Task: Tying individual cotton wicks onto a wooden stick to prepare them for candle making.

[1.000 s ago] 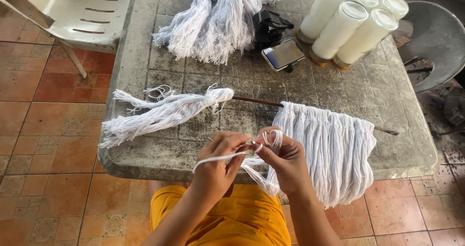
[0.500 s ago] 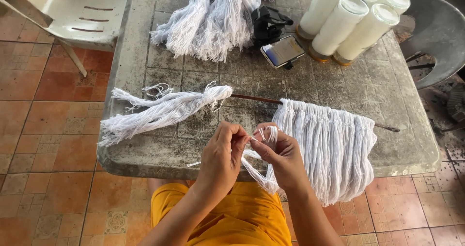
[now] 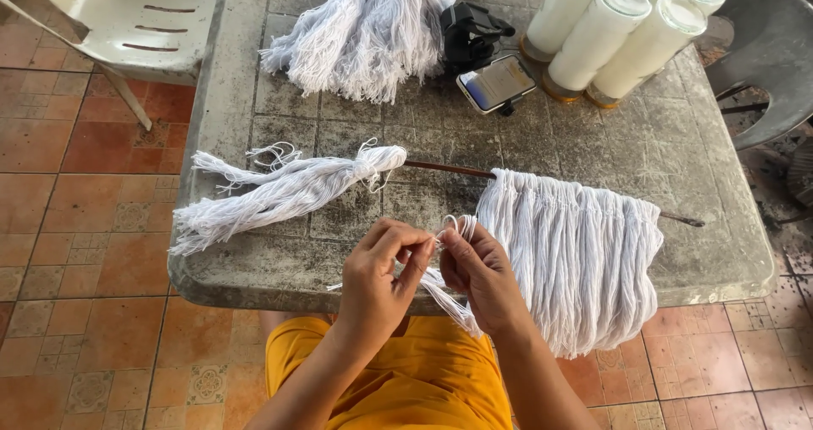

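I see my left hand (image 3: 381,269) and right hand (image 3: 478,269) meeting at the grey concrete table (image 3: 254,261) edge, both pinching a thin white cotton cord (image 3: 440,290) between fingertips, just left of the white cord fringe (image 3: 576,261) hanging from a brown stick (image 3: 445,169).

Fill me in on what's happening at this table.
A seated person in orange works white cord with both hands at the near edge of a worn grey table. The left hand and right hand pinch a white cord between them, with small loops at the fingertips. Beside them a fringe of white cords hangs from a thin brown stick. A tied cord bundle lies to the left; a phone and white jars stand farther back.
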